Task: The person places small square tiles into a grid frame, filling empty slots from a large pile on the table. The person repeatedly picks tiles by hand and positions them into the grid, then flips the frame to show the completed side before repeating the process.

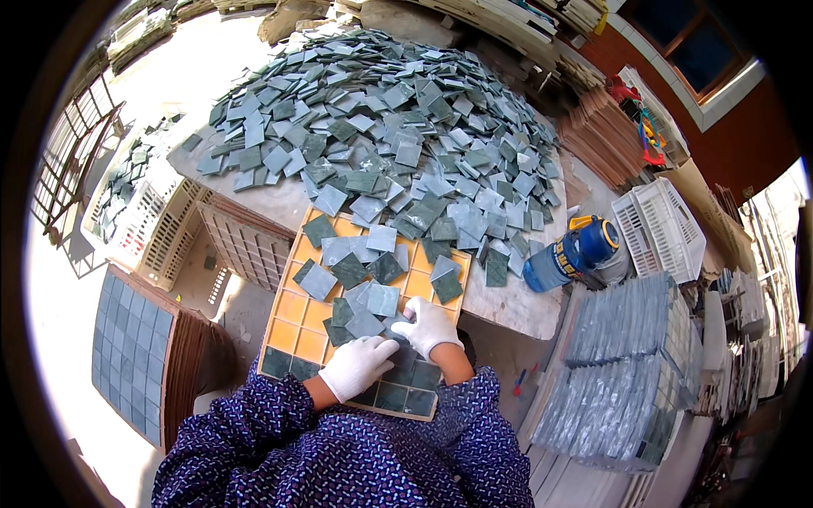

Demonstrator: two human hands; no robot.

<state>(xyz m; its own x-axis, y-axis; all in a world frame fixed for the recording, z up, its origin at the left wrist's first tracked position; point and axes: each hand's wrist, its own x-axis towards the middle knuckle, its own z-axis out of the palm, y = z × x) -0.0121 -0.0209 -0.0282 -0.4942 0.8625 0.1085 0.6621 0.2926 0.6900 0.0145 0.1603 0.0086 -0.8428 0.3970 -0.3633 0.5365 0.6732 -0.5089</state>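
So one shallow orange tray with tan dividers (288,306) is being worked over by two hands, a white-gloved left hand (356,367) bent-fingered over its near rows and a white-gloved right hand (429,326) curled at the loose green-grey square stone tiles (383,300) mid-tray, though whether either is closed on one can't be told. Bare orange cells are seen mostly along its left edge, and the loose tiles are too overlapped to be counted. Past its far edge one big tile heap (406,152) is spread on one pale table (517,313), with one blue bottle (555,262) seen to its right.
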